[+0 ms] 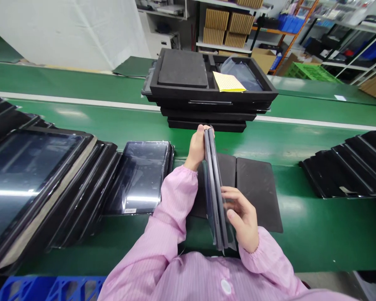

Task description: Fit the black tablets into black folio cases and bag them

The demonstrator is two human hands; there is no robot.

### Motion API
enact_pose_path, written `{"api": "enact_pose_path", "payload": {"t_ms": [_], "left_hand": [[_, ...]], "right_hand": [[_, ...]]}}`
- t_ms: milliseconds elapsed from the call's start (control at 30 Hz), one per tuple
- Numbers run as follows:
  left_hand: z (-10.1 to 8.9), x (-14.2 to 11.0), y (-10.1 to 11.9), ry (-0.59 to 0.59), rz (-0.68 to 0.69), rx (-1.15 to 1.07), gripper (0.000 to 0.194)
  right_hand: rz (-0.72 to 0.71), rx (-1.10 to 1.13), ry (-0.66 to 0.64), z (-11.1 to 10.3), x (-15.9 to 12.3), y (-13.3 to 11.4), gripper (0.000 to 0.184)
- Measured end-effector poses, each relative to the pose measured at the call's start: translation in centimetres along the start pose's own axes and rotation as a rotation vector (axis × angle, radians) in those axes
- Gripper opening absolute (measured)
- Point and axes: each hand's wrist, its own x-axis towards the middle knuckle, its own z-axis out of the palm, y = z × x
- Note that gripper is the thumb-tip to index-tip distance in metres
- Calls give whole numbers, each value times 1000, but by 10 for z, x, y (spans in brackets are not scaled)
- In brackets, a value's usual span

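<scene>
Two grey-edged tablets [213, 188] stand side by side on edge in front of me, with clear film around them. My left hand [198, 146] is closed around their far end, thumb on top. Against the right tablet's face rest the fingers of my right hand [242, 219], slightly bent and spread, with the thumb apart from them. Loose film shows near that hand. Beneath the tablets lie dark flat foam sheets [258, 192], partly hidden. Left of my left arm, a stack of film-wrapped tablets [146, 171] lies screen up.
Leaning rows of dark tablets and pads [78, 188] fill the left side; more black film-wrapped pieces [351, 167] lean at right. Behind my hands stand stacked black foam trays [213, 94], with a yellow sheet [228, 82] on top. Below the green bench [301, 242] is a blue crate [53, 288].
</scene>
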Motion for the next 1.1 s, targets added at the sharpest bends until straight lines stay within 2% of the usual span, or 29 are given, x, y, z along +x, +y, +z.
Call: {"api": "enact_pose_path", "payload": {"t_ms": [233, 400, 533, 667, 900, 1100], "left_hand": [[5, -14, 16, -93, 164, 93, 70], [5, -18, 18, -137, 198, 126, 67], [3, -18, 15, -118, 202, 239, 66], [1, -16, 13, -63, 237, 363, 65], [1, -15, 14, -20, 275, 467, 66], [2, -16, 16, -16, 259, 439, 66]], "right_hand": [[-94, 0, 17, 3, 2, 1, 30], [-84, 27, 41, 3, 1, 1, 35], [9, 75, 103, 0, 3, 3, 36], [90, 194, 162, -5, 8, 4, 28], [158, 266, 143, -10, 15, 3, 25], [148, 205, 140, -10, 13, 5, 29]]}}
